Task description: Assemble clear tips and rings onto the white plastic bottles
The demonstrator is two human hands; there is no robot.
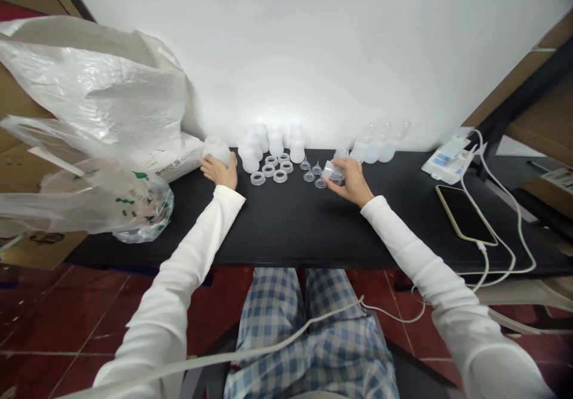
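My left hand [221,174] is closed around a whitish, translucent bottle [216,147] at the left of the row, thumb on one side and fingers on the other. Between finger and thumb, my right hand [353,181] grips a clear plastic bottle cap [332,172]. Just beside that cap lie several clear bottle nipples [308,175] on the black table [286,220]. Left of them are several translucent screw rings [268,170]. Behind the rings stand several open-looking white baby bottles [296,143]. Farther right, bottles with clear domed tops [385,142] stand by the wall.
A large white plastic sack [120,88] and a clear bag [143,202] crowd the left side. To the right are a charging phone [465,214], a white power strip [447,159] and loose cables [514,208]. A white cable also crosses my lap.
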